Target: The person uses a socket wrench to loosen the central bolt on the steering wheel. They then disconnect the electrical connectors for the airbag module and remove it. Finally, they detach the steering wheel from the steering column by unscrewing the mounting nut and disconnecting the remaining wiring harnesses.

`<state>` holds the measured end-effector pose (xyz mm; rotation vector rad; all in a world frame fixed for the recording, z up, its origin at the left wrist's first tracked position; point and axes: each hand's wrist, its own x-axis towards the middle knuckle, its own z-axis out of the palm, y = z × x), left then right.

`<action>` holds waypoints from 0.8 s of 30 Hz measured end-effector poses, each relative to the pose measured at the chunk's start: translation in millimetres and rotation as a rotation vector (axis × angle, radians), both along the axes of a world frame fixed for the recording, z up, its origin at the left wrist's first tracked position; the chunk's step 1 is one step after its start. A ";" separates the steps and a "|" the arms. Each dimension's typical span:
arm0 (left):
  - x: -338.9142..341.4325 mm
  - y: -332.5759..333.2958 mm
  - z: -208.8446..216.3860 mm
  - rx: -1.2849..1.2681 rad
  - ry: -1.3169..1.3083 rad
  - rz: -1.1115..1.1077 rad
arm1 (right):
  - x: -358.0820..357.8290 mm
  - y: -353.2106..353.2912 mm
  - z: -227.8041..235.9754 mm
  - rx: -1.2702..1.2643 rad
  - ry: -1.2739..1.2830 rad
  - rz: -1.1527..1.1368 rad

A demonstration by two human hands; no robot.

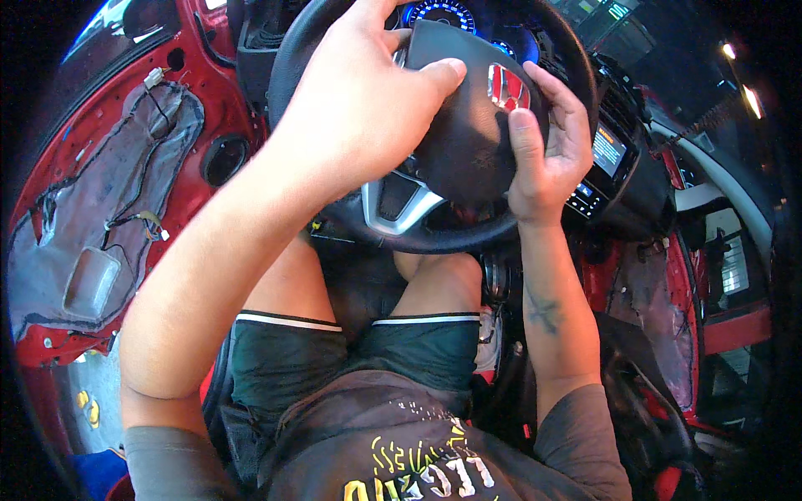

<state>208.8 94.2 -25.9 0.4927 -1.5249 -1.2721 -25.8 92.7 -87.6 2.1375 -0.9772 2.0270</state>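
Observation:
I sit in a car's driver seat. My left hand [363, 100] grips the upper left of the black centre pad [468, 134] of the steering wheel, thumb on its top edge. My right hand [547, 146] clasps the pad's right side, thumb lying beside the red emblem [506, 86]. The pad sits tilted in front of the black steering wheel [418, 238], whose silver spoke [397, 204] shows below it. Both hands hold the pad.
The red driver door [109, 209] on the left has its trim removed, showing grey sheeting and loose wires. A lit instrument cluster [439, 12] glows behind the wheel. A lit dashboard screen [606, 150] sits right. My knees [434, 275] are under the wheel.

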 end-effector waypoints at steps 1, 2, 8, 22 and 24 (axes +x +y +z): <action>-6.5 -0.6 -10.6 -0.056 0.013 0.060 | -0.7 1.2 -1.1 -0.032 0.057 -0.048; -13.7 -1.1 -21.3 -0.110 0.023 0.121 | -1.3 3.0 -1.9 -0.063 0.114 -0.098; -19.8 -12.8 -63.4 -0.167 0.110 0.236 | 2.9 9.1 -16.4 -0.203 0.390 -0.270; -32.8 -17.1 -59.5 -0.573 -0.243 0.597 | -5.4 27.3 -7.6 0.167 0.510 -0.194; -35.2 -18.7 -47.7 -0.594 -0.322 0.582 | -4.6 29.5 -11.1 0.183 0.520 -0.273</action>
